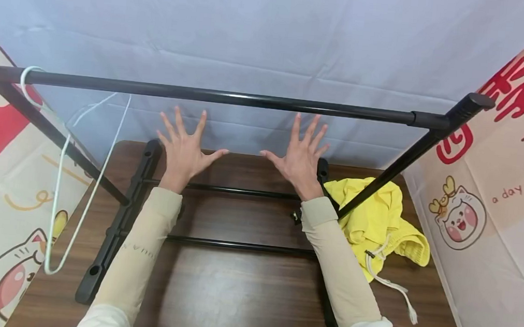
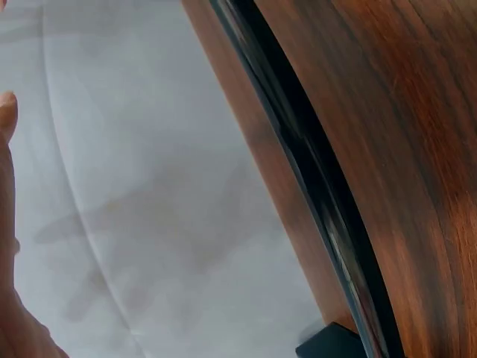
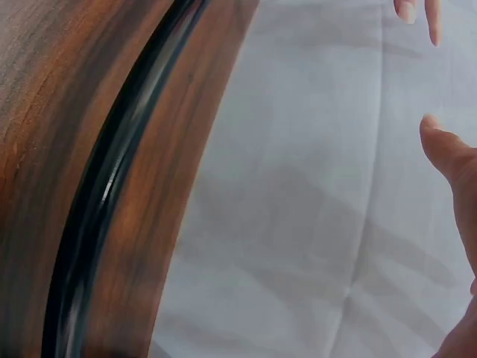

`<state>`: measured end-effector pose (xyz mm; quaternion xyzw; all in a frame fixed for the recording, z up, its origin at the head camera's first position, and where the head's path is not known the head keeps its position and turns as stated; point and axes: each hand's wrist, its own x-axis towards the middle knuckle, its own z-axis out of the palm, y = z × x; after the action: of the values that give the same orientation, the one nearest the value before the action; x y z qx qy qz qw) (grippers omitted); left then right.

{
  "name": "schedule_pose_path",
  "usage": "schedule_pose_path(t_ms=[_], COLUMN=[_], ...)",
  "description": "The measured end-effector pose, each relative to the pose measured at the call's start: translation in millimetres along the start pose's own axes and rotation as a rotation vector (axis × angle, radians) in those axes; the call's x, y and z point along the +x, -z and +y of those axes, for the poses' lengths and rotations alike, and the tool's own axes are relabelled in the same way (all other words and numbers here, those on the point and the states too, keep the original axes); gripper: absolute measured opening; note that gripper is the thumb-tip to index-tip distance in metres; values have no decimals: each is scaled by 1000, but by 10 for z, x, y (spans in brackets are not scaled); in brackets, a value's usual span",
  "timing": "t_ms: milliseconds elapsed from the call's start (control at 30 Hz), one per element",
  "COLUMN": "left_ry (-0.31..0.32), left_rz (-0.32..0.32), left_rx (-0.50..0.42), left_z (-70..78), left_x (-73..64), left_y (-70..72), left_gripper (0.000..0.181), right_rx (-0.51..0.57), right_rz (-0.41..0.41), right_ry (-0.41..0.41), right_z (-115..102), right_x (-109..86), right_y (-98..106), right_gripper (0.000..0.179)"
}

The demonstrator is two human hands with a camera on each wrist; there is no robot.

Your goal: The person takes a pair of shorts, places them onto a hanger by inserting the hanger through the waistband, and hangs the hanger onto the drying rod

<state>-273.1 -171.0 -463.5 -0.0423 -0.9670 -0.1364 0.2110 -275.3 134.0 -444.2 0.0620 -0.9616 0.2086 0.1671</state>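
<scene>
Both hands are held out with fingers spread and nothing in them. In the head view the left hand [image 1: 184,151] is left of centre, over the back of the rack's base. The right hand [image 1: 301,159] mirrors it right of centre, near the yellow garment [image 1: 374,215], which lies crumpled on the table with a white drawstring. A white clothes hanger [image 1: 57,203] hangs from the left end of the black rack's top bar [image 1: 230,97]. Only the thumb side of the left hand [image 2: 11,298] and of the right hand [image 3: 466,201] shows in the wrist views.
The black clothes rack stands on a wood-grain table [image 1: 231,296], with slanted side posts, base feet [image 1: 118,229] and two lower crossbars [image 1: 240,246]. A pale cloth backdrop [image 1: 264,34] rises behind. Printed panels [image 1: 500,169] flank the table on both sides.
</scene>
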Motion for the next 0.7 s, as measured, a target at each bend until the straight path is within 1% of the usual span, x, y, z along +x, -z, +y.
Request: schedule_pose_path(t_ms=[167,300,400,533,700], left_ry=[1,-1,4,18,15], left_rz=[-5,2,17,22,12], left_rx=[-47,-91,-146,-234,-352], left_z=[47,93,146,242,366], left_x=[-29,-64,-102,-172,-275], left_y=[41,92,139,187,240], left_gripper=[117,114,112,109,102], right_rx=[18,19,50,76,90], right_rz=[33,39,47,59,60], right_ry=[6,14,24,23,23], right_z=[-8,-18,-29,-28,-18], right_x=[-28,-47,-80,-154,-247], right_y=[81,143,211,318,454], right_gripper=[129,126,124,120,118])
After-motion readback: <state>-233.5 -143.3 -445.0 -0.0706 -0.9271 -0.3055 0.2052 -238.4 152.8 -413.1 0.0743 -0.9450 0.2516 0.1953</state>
